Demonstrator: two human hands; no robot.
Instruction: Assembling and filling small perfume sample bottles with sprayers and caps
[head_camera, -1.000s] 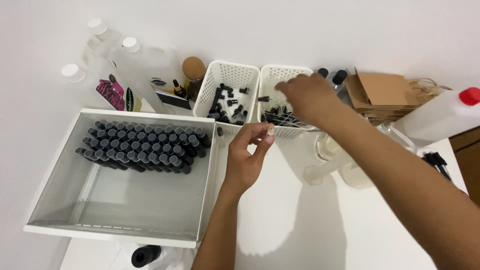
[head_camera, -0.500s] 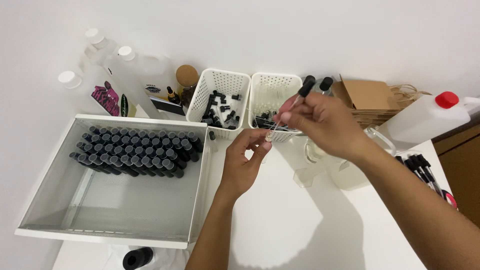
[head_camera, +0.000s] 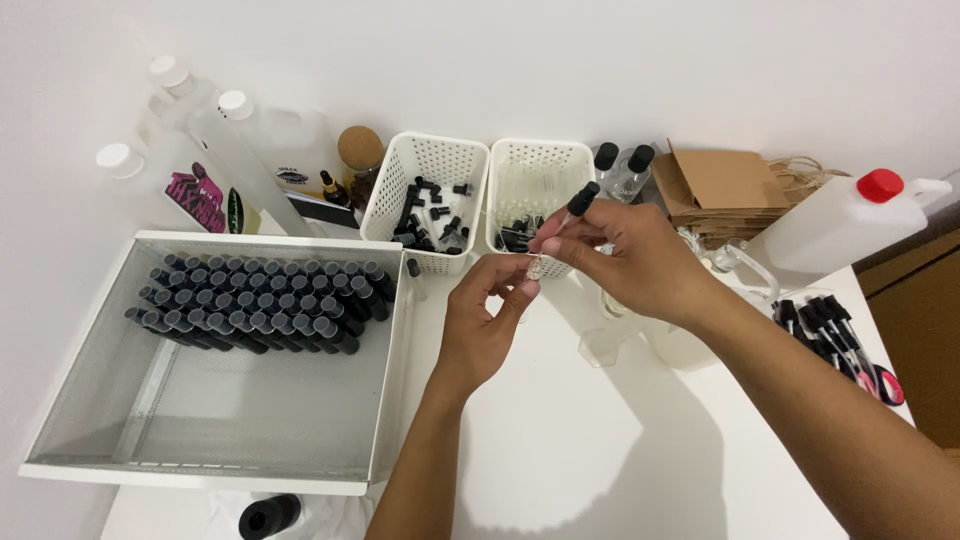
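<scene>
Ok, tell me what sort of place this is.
Probably a small home workbench for filling dropper bottles by hand, not a factory. A white tray holds rows of black-capped vials, two white perforated baskets hold caps and droppers, and big clear plastic jugs stand along the wall.

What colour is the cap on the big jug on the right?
Red. The jug's cap shows clearly in the head view, on the white jug.
</scene>
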